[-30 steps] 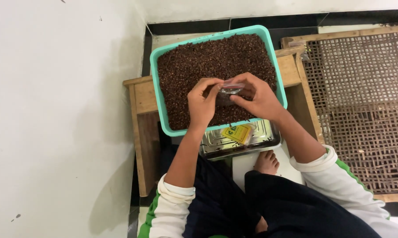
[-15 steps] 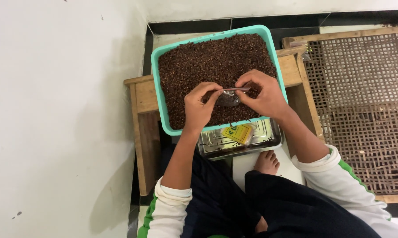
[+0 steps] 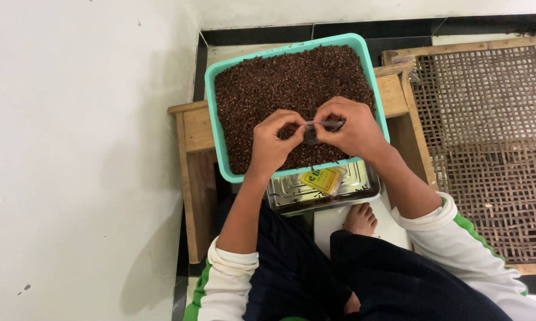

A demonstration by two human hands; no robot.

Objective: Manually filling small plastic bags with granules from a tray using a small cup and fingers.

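A small clear plastic pouch (image 3: 317,132) is pinched along its top edge by the fingers of the left hand (image 3: 272,145) and right hand (image 3: 354,131), closed on it from either side. It is held just above the dark brown grains filling the teal tray (image 3: 217,128), toward the tray's near edge. The tray rests on a wooden tabletop (image 3: 192,134); a steel tray (image 3: 355,187) with a yellow packet (image 3: 319,179) lies below the near edge.
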